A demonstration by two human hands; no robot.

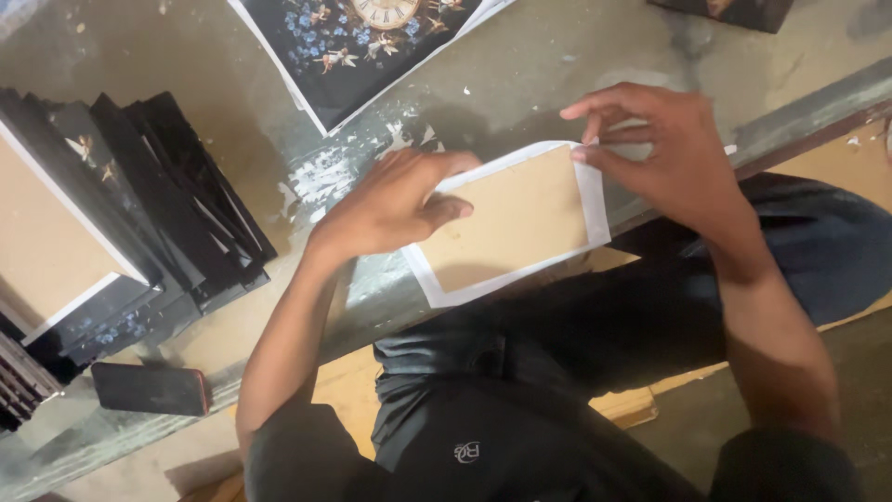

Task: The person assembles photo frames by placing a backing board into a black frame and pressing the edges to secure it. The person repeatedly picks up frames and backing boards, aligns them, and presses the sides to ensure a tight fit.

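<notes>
Grey, scuffed and paint-flecked, a worn concrete work surface (520, 84) fills the head-camera view as a seated person in dark clothes bends over a tan board (516, 223) lying on a slightly larger white sheet (595, 200) at the slab's near edge. Left hand (395, 200) lies flat on the board's left end, fingers closed loosely and pressing down, holding nothing. Right hand (664, 153) pinches the white border at the board's far right corner between thumb and fingertips. Farther back on the surface lies a dark floral print with a clock face (362, 37), its white margin showing. At left, a fanned stack of dark finished boards (158, 204) leans together, one tan back (42, 232) turned up. A black phone (149, 389) rests on the ledge just below the stack. Beneath the slab's edge, pale wooden flooring (348, 381) shows beside the person's knees.
</notes>
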